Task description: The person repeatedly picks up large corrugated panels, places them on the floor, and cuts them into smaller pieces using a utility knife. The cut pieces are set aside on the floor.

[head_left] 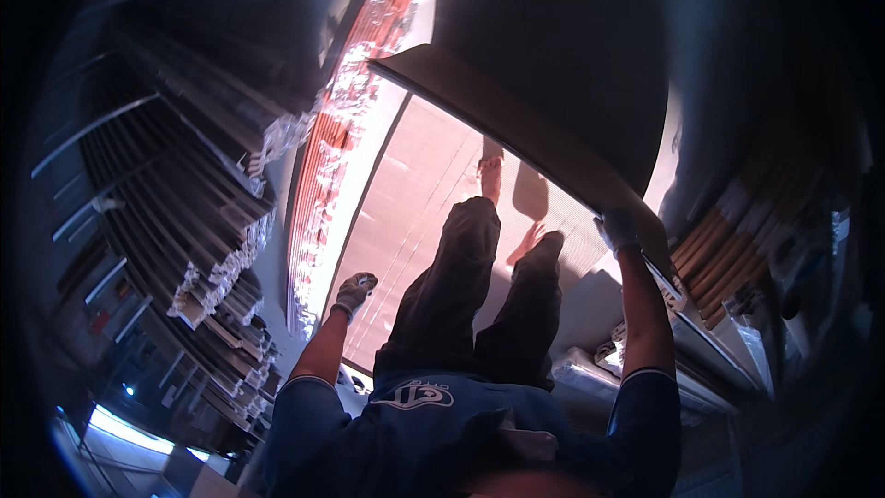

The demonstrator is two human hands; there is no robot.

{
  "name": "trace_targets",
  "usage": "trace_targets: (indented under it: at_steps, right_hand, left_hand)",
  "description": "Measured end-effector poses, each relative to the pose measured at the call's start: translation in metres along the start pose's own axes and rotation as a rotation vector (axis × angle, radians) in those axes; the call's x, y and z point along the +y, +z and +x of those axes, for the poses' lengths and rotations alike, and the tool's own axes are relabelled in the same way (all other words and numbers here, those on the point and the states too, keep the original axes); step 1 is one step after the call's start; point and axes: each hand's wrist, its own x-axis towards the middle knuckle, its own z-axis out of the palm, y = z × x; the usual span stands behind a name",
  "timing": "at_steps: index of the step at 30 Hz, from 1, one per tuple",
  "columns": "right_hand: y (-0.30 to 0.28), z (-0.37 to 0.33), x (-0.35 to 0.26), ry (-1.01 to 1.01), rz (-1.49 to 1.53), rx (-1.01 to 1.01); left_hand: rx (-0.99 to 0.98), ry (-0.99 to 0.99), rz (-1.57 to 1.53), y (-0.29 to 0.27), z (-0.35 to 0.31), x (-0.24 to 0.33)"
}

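My right hand [618, 229], in a pale glove, grips the edge of a large flat board [461, 83]. The board slants across the view from upper left to lower right, its edge turned toward me and much of its face in deep shadow. My left hand [356, 290], also gloved, is out to the left, away from the board. Its fingers are curled, and I cannot make out whether the small pale and dark patch there is something held. Below my hands lies a wide, light pinkish sheet [419, 161] with fine ribbing, brightly lit.
Long stacked profiles [184, 194], some ends wrapped in film, fill the left side. A film-wrapped reddish stack [318, 175] runs beside the sheet. At right are brown lengths [724, 258] and wrapped white bundles [590, 373]. My legs [452, 286] extend over the sheet.
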Motion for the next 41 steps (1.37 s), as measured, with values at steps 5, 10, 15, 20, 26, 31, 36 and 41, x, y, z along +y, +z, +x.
trace_targets:
  at_steps: [5,10,15,20,26,31,36,41]
  right_hand:
    - [-0.004,-0.090,-0.068,-0.078,-0.001,-0.007]
    - [0.025,-0.175,-0.135,-0.097,-0.017,0.068]
    - [0.053,-0.267,-0.215,-0.089,-0.075,0.059]
    - [0.112,-0.356,-0.291,-0.144,-0.114,0.167]
    - [0.190,-0.443,-0.378,-0.093,-0.195,0.117]
    - [0.261,-0.498,-0.440,-0.166,-0.082,0.140]
    - [0.358,-0.541,-0.500,-0.144,-0.210,0.101]
    - [0.458,-0.586,-0.546,-0.057,-0.206,0.080]
  left_hand:
    - [0.043,-0.124,-0.172,-0.002,-0.091,-0.165]
    - [-0.044,-0.295,-0.316,0.027,-0.150,-0.322]
    - [-0.078,0.066,-0.359,0.003,-0.135,-0.381]
    - [-0.014,0.228,-0.586,-0.075,-0.096,-0.408]
    - [0.190,0.168,-0.765,-0.130,-0.099,-0.601]
    - [0.205,-0.327,-0.702,-0.047,-0.175,-0.839]
    - [-0.042,-0.418,-0.695,0.020,-0.215,-0.982]
    - [-0.067,-0.069,-0.719,-0.011,-0.172,-1.070]
